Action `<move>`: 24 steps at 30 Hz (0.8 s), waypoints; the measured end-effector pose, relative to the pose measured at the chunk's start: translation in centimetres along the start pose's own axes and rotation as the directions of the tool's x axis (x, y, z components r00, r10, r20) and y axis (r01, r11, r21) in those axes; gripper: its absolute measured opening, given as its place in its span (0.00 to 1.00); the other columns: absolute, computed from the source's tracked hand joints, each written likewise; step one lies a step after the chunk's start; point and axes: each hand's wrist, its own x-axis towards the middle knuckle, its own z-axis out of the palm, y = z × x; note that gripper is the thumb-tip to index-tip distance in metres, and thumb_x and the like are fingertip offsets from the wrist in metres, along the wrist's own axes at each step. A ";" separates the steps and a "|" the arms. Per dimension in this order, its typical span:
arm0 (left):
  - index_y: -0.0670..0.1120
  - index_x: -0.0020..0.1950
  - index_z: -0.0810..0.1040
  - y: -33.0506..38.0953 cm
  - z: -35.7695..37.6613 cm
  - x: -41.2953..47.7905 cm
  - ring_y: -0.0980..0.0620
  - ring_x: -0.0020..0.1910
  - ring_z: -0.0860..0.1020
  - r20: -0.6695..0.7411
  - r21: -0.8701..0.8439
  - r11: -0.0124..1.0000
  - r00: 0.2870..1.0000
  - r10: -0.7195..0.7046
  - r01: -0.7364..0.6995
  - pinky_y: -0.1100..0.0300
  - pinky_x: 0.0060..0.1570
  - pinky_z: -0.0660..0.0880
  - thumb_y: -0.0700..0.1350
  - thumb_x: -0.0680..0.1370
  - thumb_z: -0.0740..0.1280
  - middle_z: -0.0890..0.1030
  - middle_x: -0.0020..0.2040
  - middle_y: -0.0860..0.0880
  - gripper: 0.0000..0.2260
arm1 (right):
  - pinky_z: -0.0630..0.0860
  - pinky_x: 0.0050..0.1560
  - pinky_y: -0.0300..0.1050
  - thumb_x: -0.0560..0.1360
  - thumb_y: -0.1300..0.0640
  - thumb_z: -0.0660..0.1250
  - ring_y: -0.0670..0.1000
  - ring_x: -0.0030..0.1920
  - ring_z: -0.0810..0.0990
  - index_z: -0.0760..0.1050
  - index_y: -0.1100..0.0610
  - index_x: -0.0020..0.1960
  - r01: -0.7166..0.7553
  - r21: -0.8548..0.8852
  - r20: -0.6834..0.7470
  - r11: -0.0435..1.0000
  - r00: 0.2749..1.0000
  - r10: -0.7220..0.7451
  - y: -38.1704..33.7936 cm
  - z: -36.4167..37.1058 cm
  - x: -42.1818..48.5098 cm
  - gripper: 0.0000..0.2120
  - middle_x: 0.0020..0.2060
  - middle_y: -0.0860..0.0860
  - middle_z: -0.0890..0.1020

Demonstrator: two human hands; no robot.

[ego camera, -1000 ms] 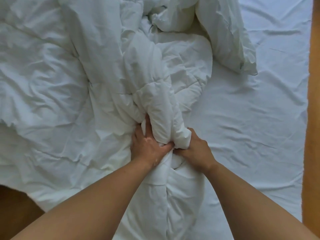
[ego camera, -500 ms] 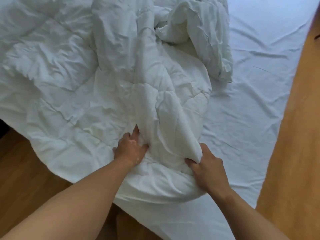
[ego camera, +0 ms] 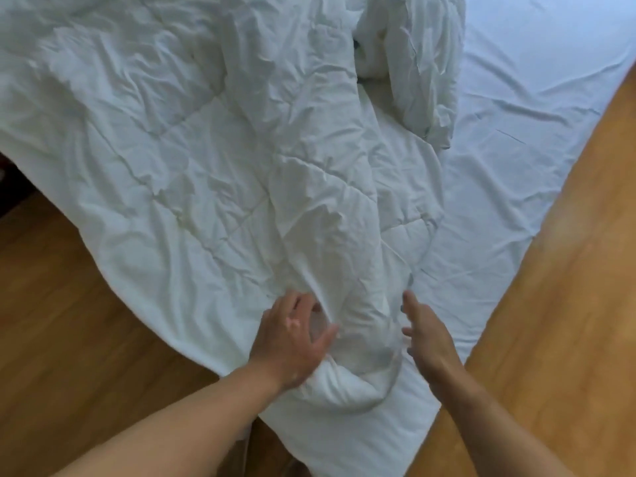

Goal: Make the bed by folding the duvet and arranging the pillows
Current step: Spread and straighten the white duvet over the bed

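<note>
A white duvet (ego camera: 206, 166) is seen crumpled on the bed (ego camera: 347, 452), of which the near corner is pointed toward the person. Most of the left part of the bed is covered by the duvet, and its edge is hung over the left edge of the bed, down toward the wooden floor (ego camera: 69, 321). Along the right edge of the bed the white sheet (ego camera: 516, 139) is left bare and lightly wrinkled. A thick ridge (ego camera: 344, 242) of bunched duvet is run from the far part of the bed down to the near corner, where it is ended in a rounded bulge between the two hands.

The left hand (ego camera: 292, 335) is laid on the left side of this bulge. Its fingers (ego camera: 292, 302) are spread apart and only lightly bent, the thumb is held away from them, and no cloth is clamped.

The right hand (ego camera: 426, 335) is held just beside the right side of the bulge, above the sheet. Its fingers (ego camera: 410, 301) are kept nearly straight and a little apart, and nothing is held in them. Both hands are blurred, so it cannot be told whether the duvet is touched by the right hand.
</note>
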 end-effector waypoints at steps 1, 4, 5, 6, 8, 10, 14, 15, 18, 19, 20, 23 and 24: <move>0.54 0.58 0.71 1.5 0.8 -1.5 0.54 0.52 0.73 0.055 -0.044 0.999 0.998 0.023 -0.021 0.53 0.57 0.74 0.72 0.71 0.59 0.71 0.53 0.56 0.26 | 0.76 0.62 0.57 0.71 0.24 0.58 0.52 0.57 0.79 0.73 0.49 0.60 -0.032 0.087 -0.014 0.996 0.999 0.034 -0.4 -1.1 1.8 0.32 0.55 0.45 0.79; 0.55 0.74 0.58 4.5 4.2 -3.8 0.51 0.64 0.68 0.137 0.098 0.995 0.991 -0.011 -0.003 0.51 0.69 0.65 0.80 0.60 0.60 0.66 0.66 0.54 0.49 | 0.77 0.62 0.55 0.70 0.36 0.73 0.52 0.61 0.79 0.69 0.50 0.71 -0.025 0.150 0.064 0.988 0.998 0.016 -2.3 -1.8 6.5 0.35 0.62 0.46 0.80; 0.53 0.77 0.51 4.9 5.2 -3.8 0.49 0.68 0.64 0.140 0.162 0.987 0.989 -0.041 0.018 0.48 0.72 0.61 0.80 0.59 0.61 0.62 0.70 0.52 0.54 | 0.79 0.58 0.54 0.68 0.40 0.76 0.52 0.58 0.81 0.73 0.50 0.67 -0.012 0.164 0.088 0.986 0.996 -0.002 -3.0 -1.2 7.6 0.31 0.59 0.46 0.82; 0.52 0.78 0.46 5.1 6.1 -3.8 0.47 0.71 0.62 0.151 0.210 0.977 0.986 -0.064 0.031 0.45 0.73 0.58 0.79 0.60 0.62 0.58 0.73 0.49 0.56 | 0.80 0.55 0.54 0.66 0.43 0.77 0.54 0.56 0.83 0.77 0.50 0.63 0.003 0.174 0.096 0.985 0.995 -0.019 -3.4 -0.3 8.6 0.27 0.56 0.47 0.84; 0.52 0.79 0.41 4.8 7.5 -3.9 0.44 0.72 0.62 0.121 0.277 0.961 0.992 -0.046 0.011 0.43 0.72 0.58 0.72 0.66 0.67 0.56 0.75 0.46 0.53 | 0.81 0.53 0.52 0.69 0.49 0.74 0.56 0.53 0.84 0.80 0.53 0.58 0.062 0.182 0.034 0.981 0.997 -0.070 -3.6 1.6 9.2 0.19 0.51 0.51 0.86; 0.52 0.79 0.41 4.2 8.4 -4.3 0.43 0.68 0.68 0.063 0.322 0.946 0.998 0.000 -0.020 0.47 0.69 0.65 0.64 0.71 0.68 0.61 0.74 0.45 0.48 | 0.81 0.53 0.50 0.72 0.49 0.73 0.53 0.51 0.83 0.79 0.53 0.58 0.127 0.190 -0.053 0.974 0.991 -0.119 -3.0 2.7 9.2 0.16 0.49 0.49 0.85; 0.61 0.80 0.39 2.3 7.8 -5.2 0.45 0.56 0.75 0.054 0.223 0.975 0.998 -0.038 0.025 0.54 0.63 0.69 0.59 0.77 0.62 0.72 0.65 0.51 0.39 | 0.80 0.53 0.47 0.69 0.50 0.77 0.49 0.51 0.82 0.78 0.49 0.60 0.225 0.110 -0.088 0.968 0.972 -0.216 -2.1 1.6 8.3 0.21 0.49 0.44 0.84; 0.64 0.79 0.39 1.7 7.5 -5.5 0.45 0.56 0.76 0.062 0.171 0.985 0.997 -0.037 0.026 0.54 0.62 0.71 0.60 0.77 0.62 0.75 0.63 0.52 0.38 | 0.80 0.56 0.50 0.68 0.51 0.77 0.52 0.52 0.82 0.78 0.50 0.61 0.224 0.085 -0.104 0.971 0.971 -0.215 -2.0 0.8 8.0 0.22 0.50 0.44 0.84; 0.67 0.78 0.44 0.5 6.7 -6.8 0.48 0.56 0.79 0.112 0.053 0.998 0.992 -0.049 0.043 0.55 0.62 0.72 0.64 0.76 0.62 0.81 0.62 0.55 0.37 | 0.77 0.59 0.53 0.69 0.51 0.75 0.57 0.57 0.80 0.76 0.54 0.64 0.237 0.003 -0.156 0.972 0.960 -0.234 -1.7 -2.0 6.0 0.24 0.52 0.49 0.82; 0.67 0.78 0.46 0.6 6.3 -7.4 0.47 0.57 0.79 0.118 0.051 0.998 0.992 -0.050 0.045 0.55 0.62 0.72 0.65 0.75 0.63 0.81 0.62 0.55 0.37 | 0.76 0.59 0.53 0.70 0.50 0.75 0.59 0.57 0.79 0.75 0.55 0.64 0.248 -0.050 -0.175 0.967 0.951 -0.253 -1.4 -3.0 5.0 0.25 0.52 0.49 0.80; 0.66 0.78 0.47 1.0 5.7 -7.9 0.47 0.57 0.79 0.114 0.075 0.996 0.992 -0.046 0.038 0.56 0.63 0.71 0.66 0.75 0.64 0.81 0.61 0.54 0.37 | 0.75 0.57 0.52 0.71 0.49 0.74 0.60 0.57 0.78 0.74 0.57 0.64 0.236 -0.123 -0.197 0.964 0.946 -0.257 -1.1 -4.0 3.7 0.25 0.50 0.50 0.78; 0.62 0.79 0.49 2.7 3.5 -9.6 0.46 0.53 0.77 0.088 0.225 0.974 0.996 -0.022 0.001 0.58 0.61 0.67 0.68 0.74 0.64 0.81 0.54 0.49 0.38 | 0.72 0.48 0.50 0.76 0.47 0.69 0.60 0.48 0.77 0.74 0.60 0.57 0.169 -0.289 -0.224 0.942 0.945 -0.238 0.0 -7.1 -0.1 0.18 0.42 0.51 0.75; 0.61 0.77 0.52 3.0 3.0 -10.3 0.47 0.53 0.76 0.096 0.256 0.967 0.995 -0.019 -0.006 0.58 0.61 0.65 0.69 0.74 0.64 0.81 0.52 0.50 0.37 | 0.74 0.46 0.51 0.77 0.48 0.67 0.60 0.44 0.76 0.75 0.62 0.52 0.147 -0.311 -0.199 0.939 0.956 -0.215 0.4 -8.1 -1.6 0.16 0.38 0.52 0.75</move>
